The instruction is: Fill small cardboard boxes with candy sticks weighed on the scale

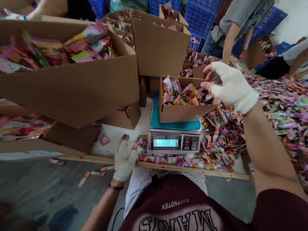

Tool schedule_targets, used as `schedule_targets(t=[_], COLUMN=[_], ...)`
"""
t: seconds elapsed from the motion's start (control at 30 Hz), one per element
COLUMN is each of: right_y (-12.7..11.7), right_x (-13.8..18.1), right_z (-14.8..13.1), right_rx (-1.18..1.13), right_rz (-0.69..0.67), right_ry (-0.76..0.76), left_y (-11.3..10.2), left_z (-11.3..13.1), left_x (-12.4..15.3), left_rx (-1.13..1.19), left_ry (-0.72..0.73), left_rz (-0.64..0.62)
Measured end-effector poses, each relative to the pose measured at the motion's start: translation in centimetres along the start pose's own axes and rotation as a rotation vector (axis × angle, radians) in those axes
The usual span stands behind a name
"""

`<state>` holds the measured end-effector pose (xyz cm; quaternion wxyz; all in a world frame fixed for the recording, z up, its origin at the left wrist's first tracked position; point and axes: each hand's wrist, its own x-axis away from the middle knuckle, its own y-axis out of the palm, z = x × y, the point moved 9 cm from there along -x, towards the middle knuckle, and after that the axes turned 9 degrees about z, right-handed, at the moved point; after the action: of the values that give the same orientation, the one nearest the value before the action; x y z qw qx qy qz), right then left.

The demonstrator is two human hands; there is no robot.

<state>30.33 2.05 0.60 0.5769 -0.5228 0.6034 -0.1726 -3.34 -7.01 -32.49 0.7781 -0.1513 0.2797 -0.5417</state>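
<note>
A small open cardboard box [180,112] full of colourful sachets stands on a digital scale [173,141] with a teal platform. My right hand [228,85], in a white glove with cut fingertips, hovers over the box's right rim with fingers curled; anything pinched in them is hidden. My left hand [125,157], gloved the same way, rests on the table's front edge left of the scale, fingers curled near loose sachets.
A heap of loose sachets [276,109] covers the table on the right. Large sachet-filled cartons [72,83] are stacked at left and behind. Another person [235,22] in a grey shirt stands at the back right by blue crates [199,16]. Some sachets lie on the floor.
</note>
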Motion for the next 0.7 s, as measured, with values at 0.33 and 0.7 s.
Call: schedule_targets(t=[0.33,0.7], right_y=[9.5,-4.1], right_x=[-1.1,0.6], right_z=[-0.1,4.4], right_rx=[0.348,-0.084], right_rz=[-0.533,0.134], right_ry=[-0.024,0.118], left_y=[0.9,0.8], left_z=[0.0,-0.2], left_x=[0.6,0.5], left_rx=[-0.010,-0.014], left_ry=[0.026,0.027], left_rz=[-0.016,-0.036])
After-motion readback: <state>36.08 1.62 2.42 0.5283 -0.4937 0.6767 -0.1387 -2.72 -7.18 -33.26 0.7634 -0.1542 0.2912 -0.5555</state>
